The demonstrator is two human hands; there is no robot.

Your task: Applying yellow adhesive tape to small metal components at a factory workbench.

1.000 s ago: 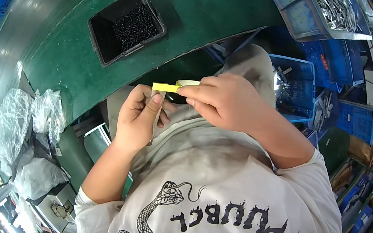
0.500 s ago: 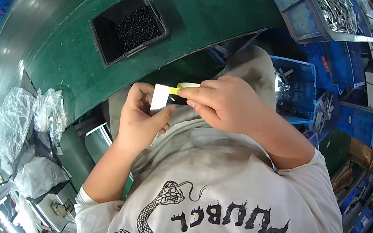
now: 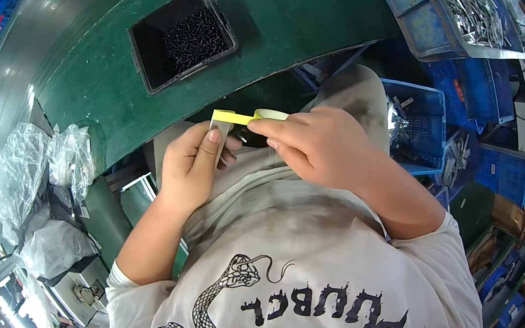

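Observation:
Over my lap, my left hand (image 3: 194,158) is closed on a small pale flat piece (image 3: 224,137), held upright between thumb and fingers. A strip of yellow tape (image 3: 232,117) lies across the top end of that piece and stretches right to a roll of tape (image 3: 271,115). My right hand (image 3: 319,143) grips the roll, its index finger pressed along the strip near the roll. Part of the roll is hidden behind the right fingers. What the flat piece is I cannot make out.
A black bin (image 3: 183,39) of small black screw-like parts sits on the green table (image 3: 283,19). Clear plastic bags (image 3: 23,171) lie at left. Blue crates (image 3: 416,118) stand at right, one at upper right (image 3: 416,24) holding thin metal pieces.
The left hand has turned the pale piece, so its broad white face no longer shows. More yellow tape is now visible, spanning from the piece's top to the roll.

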